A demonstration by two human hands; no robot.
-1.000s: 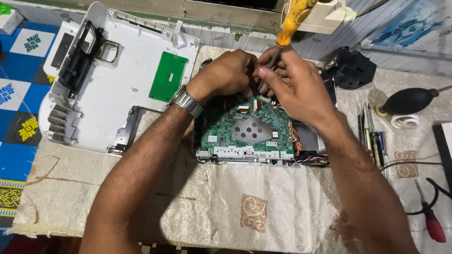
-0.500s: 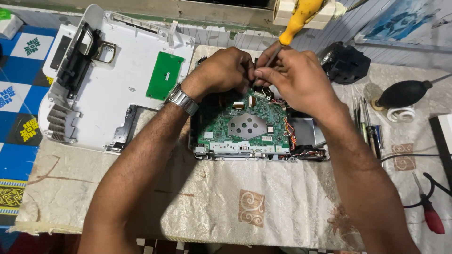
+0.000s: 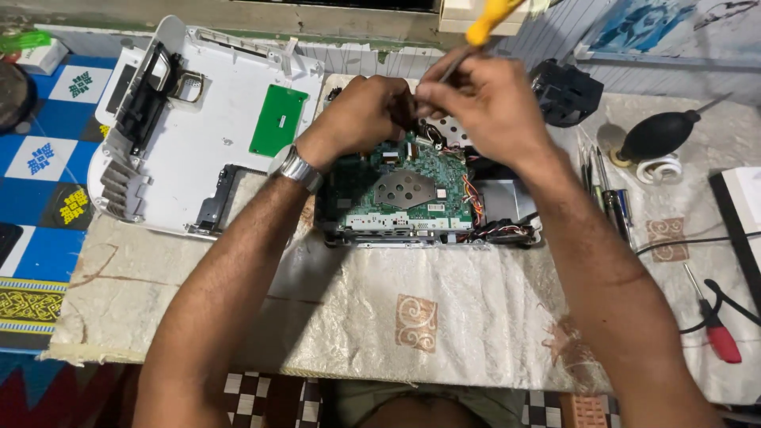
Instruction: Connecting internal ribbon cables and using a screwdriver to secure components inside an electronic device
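Observation:
An opened device (image 3: 499,202) lies on the cloth-covered table (image 3: 412,293), its green circuit board (image 3: 412,190) exposed with a metal shield plate in the middle. My left hand (image 3: 361,119), with a metal watch on the wrist, pinches something small at the board's far edge; what it grips is hidden. My right hand (image 3: 483,103) is closed around a yellow-handled screwdriver (image 3: 487,16), whose shaft points down toward the same spot. Both hands touch each other above the far side of the board.
The device's white cover (image 3: 198,135) with a small green board lies at the left. A black part (image 3: 567,91), a black rubber air blower (image 3: 658,135), several slim tools (image 3: 606,186), a red-handled screwdriver (image 3: 717,333) and black cables (image 3: 713,242) lie at the right.
Both hands stay at the far edge of the board. The right hand and the screwdriver have tilted slightly; the view has shifted a little.

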